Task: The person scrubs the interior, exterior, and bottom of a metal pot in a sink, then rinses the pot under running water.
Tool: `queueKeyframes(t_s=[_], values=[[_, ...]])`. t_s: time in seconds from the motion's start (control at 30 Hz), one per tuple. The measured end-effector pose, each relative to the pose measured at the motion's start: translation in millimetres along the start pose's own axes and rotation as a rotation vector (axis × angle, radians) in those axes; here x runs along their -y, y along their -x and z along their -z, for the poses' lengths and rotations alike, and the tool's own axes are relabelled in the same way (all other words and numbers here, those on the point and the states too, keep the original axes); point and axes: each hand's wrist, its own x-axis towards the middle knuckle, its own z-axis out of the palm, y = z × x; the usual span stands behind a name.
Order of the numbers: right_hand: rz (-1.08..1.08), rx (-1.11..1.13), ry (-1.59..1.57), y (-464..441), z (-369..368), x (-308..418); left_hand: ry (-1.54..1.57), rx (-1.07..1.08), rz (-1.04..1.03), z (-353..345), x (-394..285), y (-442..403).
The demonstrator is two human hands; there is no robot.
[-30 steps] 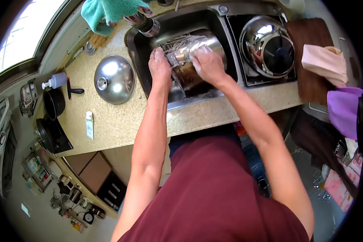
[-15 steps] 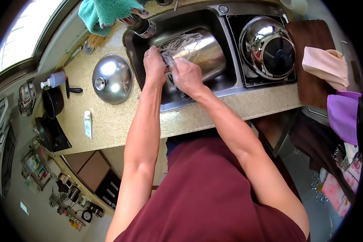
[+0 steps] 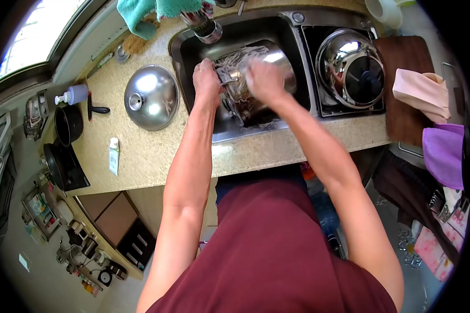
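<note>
A large steel pot point(image 3: 288, 70) lies on its side in the sink point(image 3: 234, 134), its wall streaked with whitish suds. My left hand point(image 3: 207, 82) is closed on the pot's left end, at the rim. My right hand point(image 3: 266, 82) presses against the sudsy wall, blurred by motion. Its fingers look curled in, but whatever lies under them is hidden. Above the pot hangs the faucet head point(image 3: 210, 33), and no water stream shows. On the counter to the left rests a domed steel lid point(image 3: 154, 107).
Right of the sink, a shiny lidded pan point(image 3: 331, 57) sits beside a brown board point(image 3: 404, 52) and a pink cloth point(image 3: 422, 91). A small tube point(image 3: 114, 156), a pump bottle point(image 3: 77, 94) and a black pot point(image 3: 68, 125) stand left. A teal towel point(image 3: 136, 18) hangs near the faucet.
My right hand has moved from beside my left hand to the right across the pot's wall. My left hand stays at the rim. The view has shifted slightly.
</note>
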Motion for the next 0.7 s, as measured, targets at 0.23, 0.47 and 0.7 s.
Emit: queueKeyframes(t_s=[0.23, 0.47, 0.7], values=[[-0.042, -0.086, -0.127, 9.7, 13.3, -8.6, 0.039, 0.014, 0.107, 0.2, -21.0, 6.7], [-0.167, 0.018, -0.679, 14.9, -4.9, -5.2, 0.002, 0.129, -0.253, 14.4, 45.2, 32.4], [-0.077, 0.05, -0.601, 12.5, -30.6, 16.4, 0.212, 0.272, -0.136, 24.6, 57.6, 43.2]])
